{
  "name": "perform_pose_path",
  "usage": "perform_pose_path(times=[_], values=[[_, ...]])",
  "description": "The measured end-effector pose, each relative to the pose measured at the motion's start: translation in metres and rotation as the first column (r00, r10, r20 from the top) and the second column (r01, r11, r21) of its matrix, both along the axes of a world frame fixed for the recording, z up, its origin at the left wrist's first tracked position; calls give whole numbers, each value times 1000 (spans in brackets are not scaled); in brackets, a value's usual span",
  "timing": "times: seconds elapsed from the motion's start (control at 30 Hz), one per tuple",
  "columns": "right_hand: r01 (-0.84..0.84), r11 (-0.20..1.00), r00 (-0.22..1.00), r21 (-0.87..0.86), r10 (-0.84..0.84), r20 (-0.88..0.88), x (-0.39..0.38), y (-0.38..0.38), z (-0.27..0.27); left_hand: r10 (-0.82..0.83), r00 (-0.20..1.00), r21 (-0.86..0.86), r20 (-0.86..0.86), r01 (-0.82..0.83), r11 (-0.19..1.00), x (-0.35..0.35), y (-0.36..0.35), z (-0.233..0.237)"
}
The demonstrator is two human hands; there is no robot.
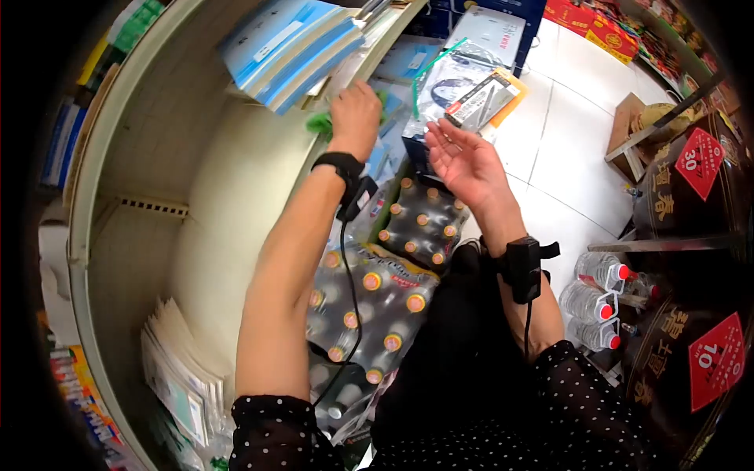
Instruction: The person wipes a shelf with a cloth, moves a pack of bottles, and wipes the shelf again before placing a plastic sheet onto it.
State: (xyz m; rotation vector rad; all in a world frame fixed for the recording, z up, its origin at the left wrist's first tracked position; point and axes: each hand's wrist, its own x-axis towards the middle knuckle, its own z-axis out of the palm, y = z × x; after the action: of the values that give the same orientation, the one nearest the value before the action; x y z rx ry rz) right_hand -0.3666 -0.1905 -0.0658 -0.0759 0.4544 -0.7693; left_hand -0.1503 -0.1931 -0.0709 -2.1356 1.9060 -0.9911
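Observation:
My left hand (357, 118) is closed on a green cloth (320, 123), pressed against the edge of the pale shelf (236, 180). Parts of the cloth stick out on both sides of the fist. Just beyond it, a stack of blue and white booklets (290, 47) lies on the shelf. My right hand (467, 161) is held palm up, fingers apart and slightly curled, with nothing in it. Near its fingertips is a boxed item in black and white packaging (483, 100), lying with an orange packet on a clear zip bag (440, 71).
Shrink-wrapped bottle packs (369, 306) stand on the floor below my arms, with a darker pack (424, 220) behind. Large water bottles (593, 306) with red caps are at right, beside dark boxes bearing red price signs (699, 163). More papers (181, 377) stand on the shelf at lower left.

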Motion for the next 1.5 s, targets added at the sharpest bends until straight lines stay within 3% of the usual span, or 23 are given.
perform_pose_path(times=[0.07,0.13,0.17,0.27,0.47,0.67,0.7,0.8,0.9,0.93,1.0,1.1,1.2,1.23,1.33,1.43,1.5], values=[[-3,1000,1000,11,3,-4,2,0,-1,-71,996,-2,60,71,997,4,29,-1],[-11,1000,1000,6,11,-4,-1,3,-2,1,999,121,-39,3,993,5,61,2],[-13,1000,1000,-1,13,-5,-3,3,-4,-38,975,148,-219,72,986,11,80,9],[-23,1000,1000,-11,23,-12,-9,5,-7,28,944,271,-329,66,960,16,133,26],[-3,1000,1000,-28,3,-26,-32,-1,-9,179,921,476,-346,8,879,7,225,56],[37,998,995,-52,-42,-89,-46,-5,-8,300,873,739,-384,96,667,23,264,104],[33,998,996,-60,-38,-77,-48,-7,-10,485,821,818,-302,-38,574,25,257,110],[40,997,995,-64,-45,-84,-51,-10,-9,395,387,481,-833,156,862,32,246,128],[37,998,995,-53,-41,-85,-50,-8,-7,275,722,391,-635,-7,920,25,226,126],[38,998,996,-52,-42,-80,-49,-10,-8,173,692,212,-701,-29,977,22,216,125],[44,998,997,-47,-47,-58,-50,-8,-11,100,477,106,-873,-15,994,18,194,130],[22,999,1000,-39,-23,-22,-54,-13,-11,-75,554,-92,-829,-3,996,27,169,116],[36,997,997,-75,-31,70,-59,-27,-15,-180,735,-179,-654,81,981,9,147,120],[30,999,999,-14,-30,32,-54,-15,-11,-228,910,-114,-345,201,973,2,153,105],[10,1000,997,8,-11,76,-52,-14,-11,-138,959,148,-248,178,973,11,127,56],[16,1000,999,16,-17,47,-51,-9,-4,85,956,198,-279,-30,980,-8,89,28],[13,1000,999,25,-15,52,-51,-11,-6,143,927,143,-346,-98,985,-2,60,6]])
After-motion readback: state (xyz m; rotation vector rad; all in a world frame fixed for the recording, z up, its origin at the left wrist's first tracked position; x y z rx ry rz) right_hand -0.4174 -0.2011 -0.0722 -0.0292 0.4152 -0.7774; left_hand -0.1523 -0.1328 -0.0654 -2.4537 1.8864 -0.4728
